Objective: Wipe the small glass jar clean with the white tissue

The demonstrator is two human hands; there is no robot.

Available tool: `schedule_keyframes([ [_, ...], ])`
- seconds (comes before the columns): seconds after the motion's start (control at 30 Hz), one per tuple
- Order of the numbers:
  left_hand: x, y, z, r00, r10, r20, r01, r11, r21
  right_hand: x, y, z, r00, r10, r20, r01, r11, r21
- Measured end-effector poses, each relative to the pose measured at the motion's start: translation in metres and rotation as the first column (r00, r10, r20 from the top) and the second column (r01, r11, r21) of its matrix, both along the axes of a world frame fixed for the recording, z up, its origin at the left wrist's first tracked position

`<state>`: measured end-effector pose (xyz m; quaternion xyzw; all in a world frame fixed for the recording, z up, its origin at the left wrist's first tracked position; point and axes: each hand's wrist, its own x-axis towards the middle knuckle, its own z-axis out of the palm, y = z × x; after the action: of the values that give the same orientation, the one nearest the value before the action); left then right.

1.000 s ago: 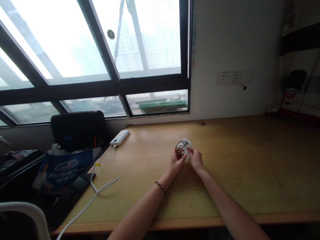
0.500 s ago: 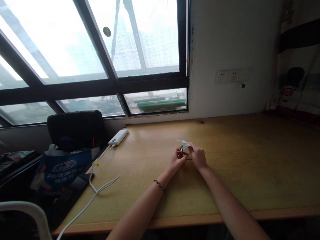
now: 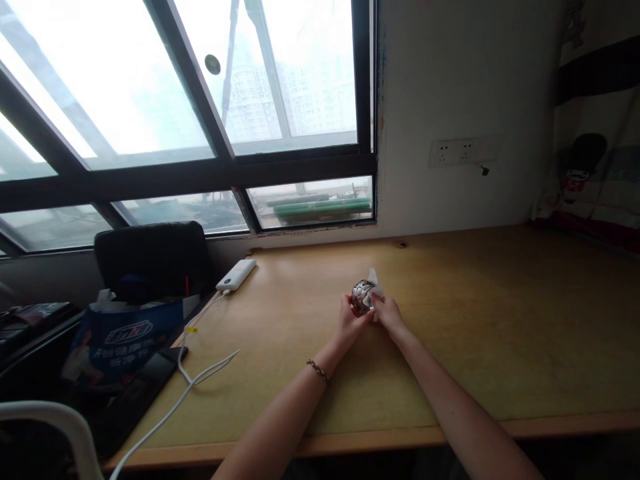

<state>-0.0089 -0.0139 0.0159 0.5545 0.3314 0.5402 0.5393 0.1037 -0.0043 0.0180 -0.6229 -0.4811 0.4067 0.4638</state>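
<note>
Both of my hands meet over the middle of the wooden desk (image 3: 500,333). My left hand (image 3: 349,321) grips a small shiny metal object (image 3: 361,296), round and reflective, held up toward me. My right hand (image 3: 387,315) pinches a scrap of white cloth or tissue (image 3: 375,279) against the right side of that object. A braided bracelet (image 3: 319,371) circles my left wrist. What the metal object is I cannot make out.
A white power bank (image 3: 237,274) lies at the desk's back left, its white cable (image 3: 190,380) trailing toward the front edge. Left of the desk stand a black chair back (image 3: 153,257) and a blue bag (image 3: 125,337). Wall sockets (image 3: 457,152) sit above the desk.
Half a second ago the metal object was tipped down and the white scrap was raised above it; now the object is turned up again with the scrap pressed against its side.
</note>
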Motion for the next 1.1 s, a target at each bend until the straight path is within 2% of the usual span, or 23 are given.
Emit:
schedule_keyframes([
  [0.1,-0.002,0.000,0.002,0.995,-0.008,-0.095,0.009,1.000,0.017,0.005,-0.002,0.004,0.935,-0.099,0.340,0.051,0.988,0.147],
  [0.2,-0.005,0.001,0.002,0.984,-0.018,-0.176,0.019,1.000,0.003,0.009,-0.008,0.011,0.845,-0.152,0.513,0.005,0.961,0.276],
  [0.27,-0.005,0.001,0.002,0.986,-0.044,-0.159,0.039,0.999,-0.033,0.009,-0.012,0.015,0.797,-0.166,0.580,-0.048,0.941,0.335],
  [0.43,-0.004,0.000,0.000,0.983,-0.110,-0.149,0.090,0.987,-0.135,0.010,-0.018,0.024,0.765,-0.084,0.639,-0.282,0.848,0.448],
  [0.53,-0.003,-0.003,-0.001,0.974,-0.121,-0.189,0.097,0.986,-0.135,0.013,-0.018,0.025,0.740,-0.044,0.671,-0.315,0.858,0.405],
  [0.63,-0.004,-0.005,0.000,0.981,-0.101,-0.166,0.082,0.990,-0.117,0.016,-0.014,0.022,0.750,-0.048,0.660,-0.218,0.924,0.315],
  [0.73,-0.004,-0.005,0.002,0.994,-0.069,-0.084,0.060,0.992,-0.112,0.017,-0.007,0.016,0.815,-0.053,0.577,-0.111,0.963,0.246],
  [0.87,-0.002,-0.003,0.002,0.998,-0.054,0.018,0.054,0.998,-0.030,0.011,-0.001,0.009,0.962,0.052,0.267,-0.089,0.988,0.127],
  [0.93,-0.001,-0.001,0.001,0.999,-0.032,0.036,0.032,0.999,0.000,0.007,-0.001,0.007,0.991,0.111,0.078,-0.119,0.987,0.108],
  [1.0,-0.001,-0.001,0.001,0.999,-0.037,0.026,0.037,0.999,0.003,0.004,-0.003,0.007,0.993,0.118,-0.025,-0.115,0.987,0.115],
  [1.03,-0.001,0.000,0.001,0.999,-0.050,0.012,0.050,0.999,0.000,0.003,-0.004,0.006,0.996,0.093,-0.017,-0.091,0.990,0.112],
  [1.1,-0.002,-0.001,0.003,0.997,-0.070,-0.040,0.070,0.998,-0.010,0.002,-0.007,0.008,0.992,-0.005,0.124,-0.010,0.993,0.121],
])
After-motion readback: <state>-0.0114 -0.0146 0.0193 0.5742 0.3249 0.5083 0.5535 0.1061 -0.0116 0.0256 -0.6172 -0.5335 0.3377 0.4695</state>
